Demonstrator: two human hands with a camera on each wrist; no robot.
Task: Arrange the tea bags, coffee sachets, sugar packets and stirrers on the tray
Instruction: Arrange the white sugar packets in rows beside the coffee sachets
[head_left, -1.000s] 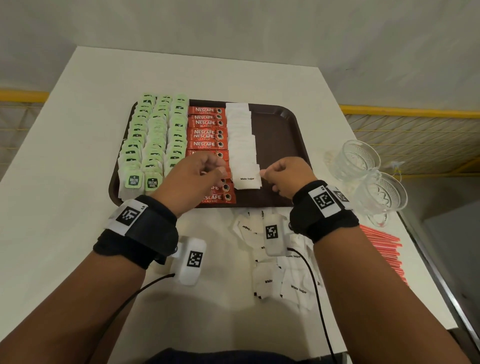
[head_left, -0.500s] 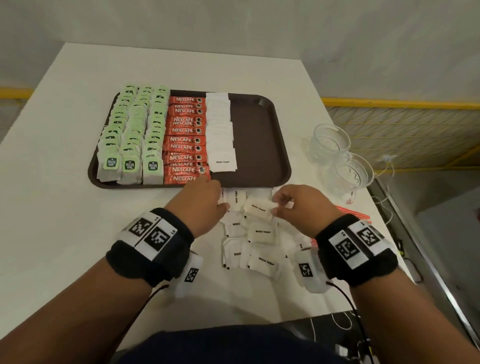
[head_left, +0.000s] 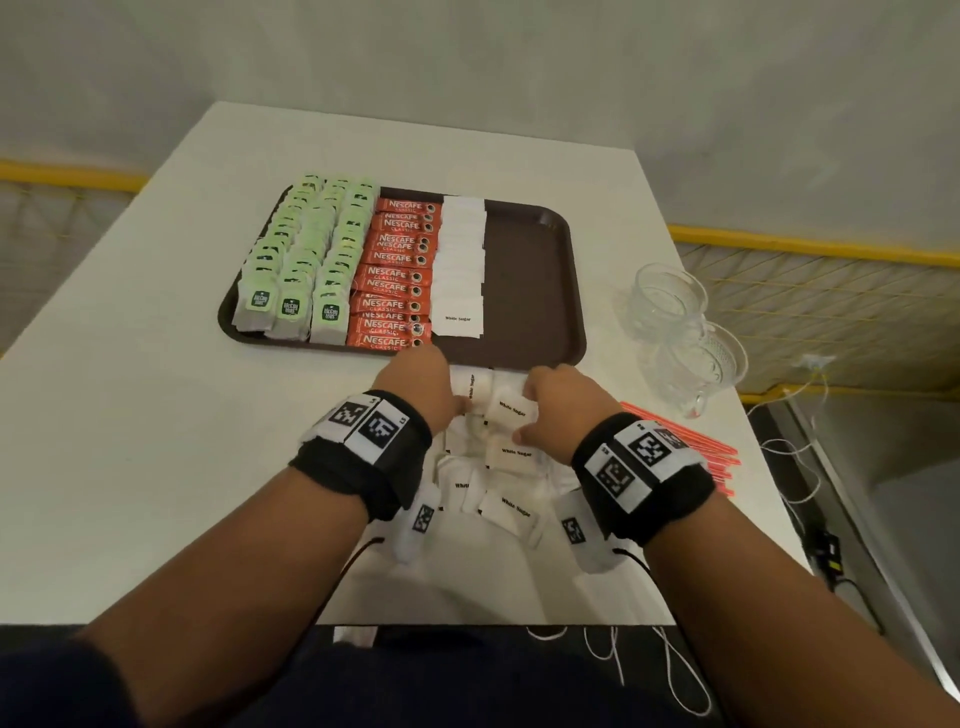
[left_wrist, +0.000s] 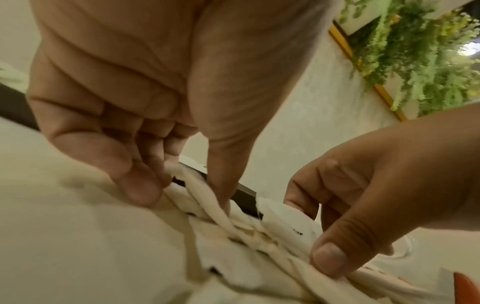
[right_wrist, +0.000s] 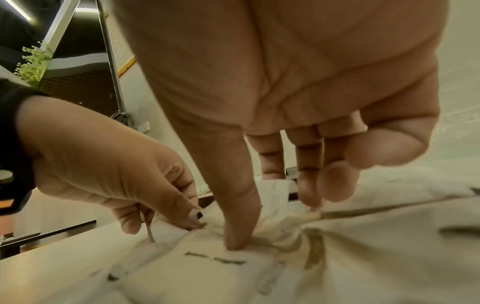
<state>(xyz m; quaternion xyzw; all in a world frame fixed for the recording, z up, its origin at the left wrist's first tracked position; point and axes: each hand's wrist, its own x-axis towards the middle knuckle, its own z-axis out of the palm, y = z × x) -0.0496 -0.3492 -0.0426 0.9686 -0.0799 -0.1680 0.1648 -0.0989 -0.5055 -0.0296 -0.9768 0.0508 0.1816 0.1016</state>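
Note:
The brown tray (head_left: 524, 291) holds rows of green tea bags (head_left: 306, 260), red coffee sachets (head_left: 400, 270) and one column of white sugar packets (head_left: 460, 270). Loose sugar packets (head_left: 498, 467) lie in a heap on the table just in front of the tray. My left hand (head_left: 452, 387) pinches one packet (left_wrist: 192, 185) on its edge between thumb and fingers. Beside it, my right hand (head_left: 524, 410) grips a flat packet (head_left: 511, 410), thumb (right_wrist: 236, 240) on its near edge, fingers (right_wrist: 311, 195) at the far edge. Red stirrers (head_left: 691, 441) lie to the right.
Two clear glass cups (head_left: 670, 301) (head_left: 711, 364) stand right of the tray near the table's right edge. The tray's right third is bare brown surface. White cables (head_left: 800, 415) hang off the right side of the table.
Both hands left the sugar column on the tray and drew back to the loose heap in front of it. Each hand has now taken hold of a packet there.

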